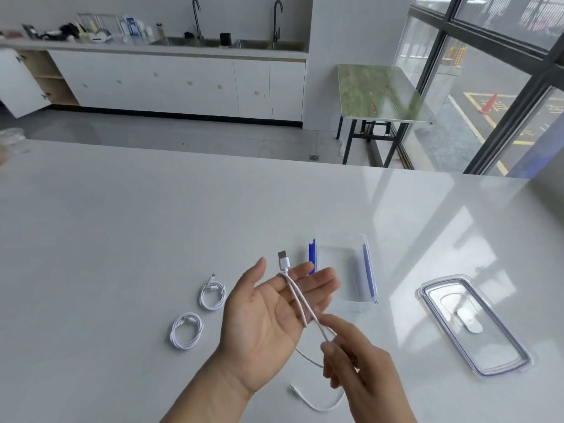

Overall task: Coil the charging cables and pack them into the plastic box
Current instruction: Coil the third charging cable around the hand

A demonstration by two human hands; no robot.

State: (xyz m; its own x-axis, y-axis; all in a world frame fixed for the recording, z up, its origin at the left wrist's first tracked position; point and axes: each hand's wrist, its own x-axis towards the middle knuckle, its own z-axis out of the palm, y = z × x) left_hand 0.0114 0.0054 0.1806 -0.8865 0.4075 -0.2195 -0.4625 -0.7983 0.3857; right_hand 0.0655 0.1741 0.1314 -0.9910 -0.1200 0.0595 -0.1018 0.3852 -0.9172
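While the cable drapes: left hand (268, 312) lies open, palm up, cable (297, 297) across its fingers.
Right hand (360, 370): pinches the cable.
Coils (186, 330): two, on counter (122, 227).
Box (345, 270): open, lid (473, 325) apart.

The left hand (268, 319) is raised palm-up above the table (122, 239), fingers spread and loosely extended, with the cable (297, 296) looped over the index finger. The right hand (357, 367) sits just beside it, nearer the table's front edge, its thumb and forefinger pinched on the cable, the other fingers curled. Both forearms are bare.
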